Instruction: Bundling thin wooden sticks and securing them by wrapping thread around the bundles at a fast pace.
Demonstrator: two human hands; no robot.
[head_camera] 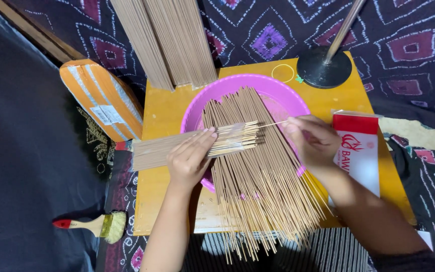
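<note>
1. We saw the left hand (190, 157) gripping a small bundle of incense sticks (192, 145), held crosswise over the pink bowl (237, 85).
2. The right hand (314, 141) pinched a single stick (273, 123) at that bundle's right end.
3. A larger heap of sticks (263, 181) lay across the bowl and the yellow worktop (164, 111).
4. A paintbrush (94, 224) lay near left, on the dark cloth.

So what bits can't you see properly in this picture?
Head view:
- Pink bowl: its inside is mostly hidden under the loose sticks.
- Stick stack: cut off by the top edge.
- Left hand: its grip on the stick bundle hides the palm side.
- Right hand: its fingertips are blurred.
</note>
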